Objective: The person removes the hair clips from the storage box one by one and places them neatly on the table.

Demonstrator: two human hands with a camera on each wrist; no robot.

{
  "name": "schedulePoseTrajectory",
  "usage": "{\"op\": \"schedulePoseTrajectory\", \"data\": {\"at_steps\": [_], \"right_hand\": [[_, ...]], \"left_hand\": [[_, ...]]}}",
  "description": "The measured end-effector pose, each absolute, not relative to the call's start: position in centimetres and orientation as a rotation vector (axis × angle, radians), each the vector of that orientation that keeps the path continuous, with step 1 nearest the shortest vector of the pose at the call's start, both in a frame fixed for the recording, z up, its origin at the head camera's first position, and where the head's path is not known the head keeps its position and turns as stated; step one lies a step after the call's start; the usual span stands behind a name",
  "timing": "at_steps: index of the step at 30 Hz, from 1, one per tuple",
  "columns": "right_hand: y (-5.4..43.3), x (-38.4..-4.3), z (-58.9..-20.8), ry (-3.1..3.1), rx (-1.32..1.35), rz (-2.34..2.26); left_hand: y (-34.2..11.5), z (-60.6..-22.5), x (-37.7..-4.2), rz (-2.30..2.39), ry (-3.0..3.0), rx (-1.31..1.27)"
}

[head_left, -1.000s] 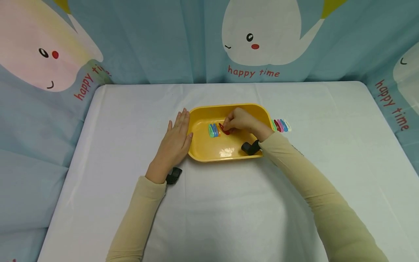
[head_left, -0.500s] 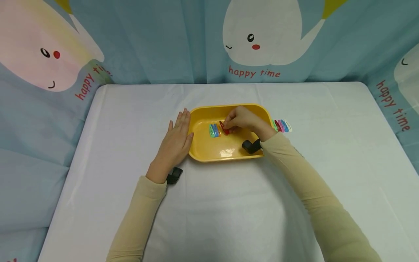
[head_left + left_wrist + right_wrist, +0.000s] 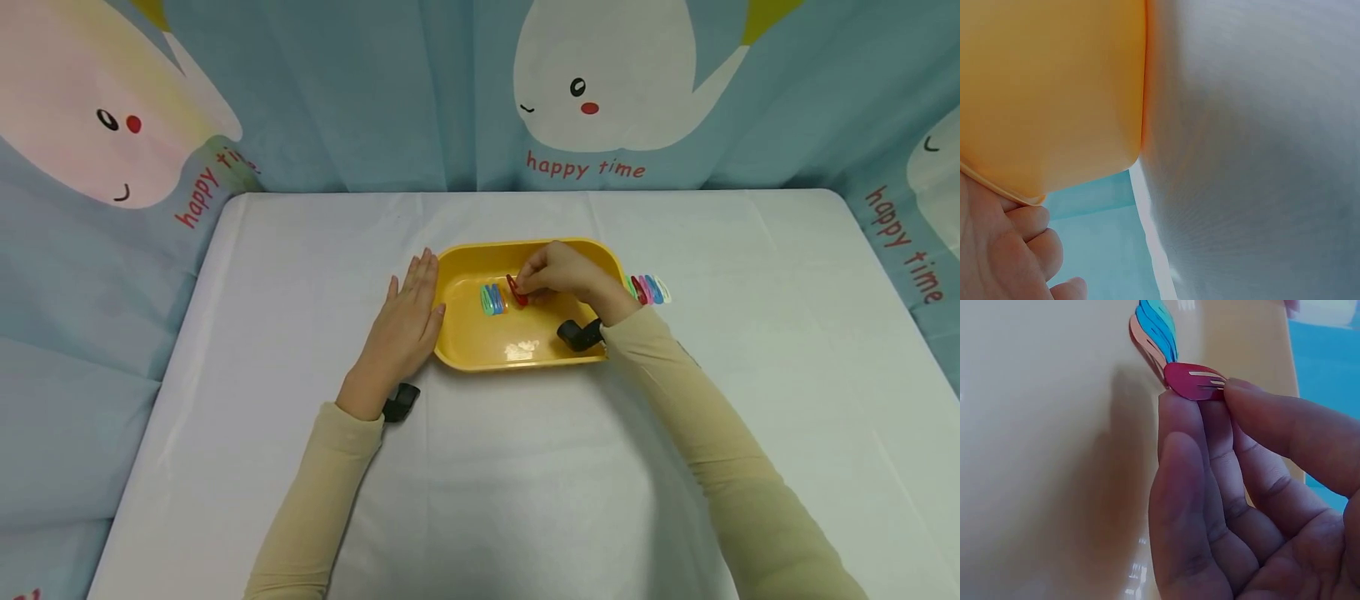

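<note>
A yellow tray [image 3: 487, 346] stands on the white table, and my left hand [image 3: 399, 321] lies along its left rim with straight fingers. In the left wrist view, the fingers [image 3: 1044, 250] touch the tray's rim from outside. My right hand [image 3: 558, 273] is over the tray and pinches a red hair clip [image 3: 516, 291] between thumb and fingertips. The right wrist view shows that red snap clip [image 3: 1194, 382] up close. Just left of it, a row of green, blue and orange hair clips [image 3: 492, 299] lies on the tray's floor.
Outside the tray's right edge, a row of several hair clips [image 3: 651, 289] in green, red, pink, blue and white lies on the white tablecloth [image 3: 525, 475]. A blue curtain [image 3: 360, 100] with whale prints hangs behind and left of the table.
My right hand has shifted slightly right with the red hair clip, which has turned more upright. The left hand keeps its place at the tray's rim.
</note>
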State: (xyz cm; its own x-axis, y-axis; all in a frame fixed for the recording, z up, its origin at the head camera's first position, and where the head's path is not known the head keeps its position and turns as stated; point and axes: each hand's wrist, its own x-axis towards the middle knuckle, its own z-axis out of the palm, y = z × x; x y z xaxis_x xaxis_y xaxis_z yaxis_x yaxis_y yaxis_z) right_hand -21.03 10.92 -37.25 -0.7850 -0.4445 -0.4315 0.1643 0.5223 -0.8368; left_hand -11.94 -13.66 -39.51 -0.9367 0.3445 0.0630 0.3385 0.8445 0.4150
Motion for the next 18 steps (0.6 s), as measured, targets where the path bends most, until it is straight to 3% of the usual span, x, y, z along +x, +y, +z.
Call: {"op": "schedulePoseTrajectory", "data": {"at_steps": [18], "right_hand": [[11.69,-20.59,-36.66,2.137,-0.255,-1.313]], "left_hand": [[-13.63,-39.50,-11.96,0.667,2.998,0.547]]}}
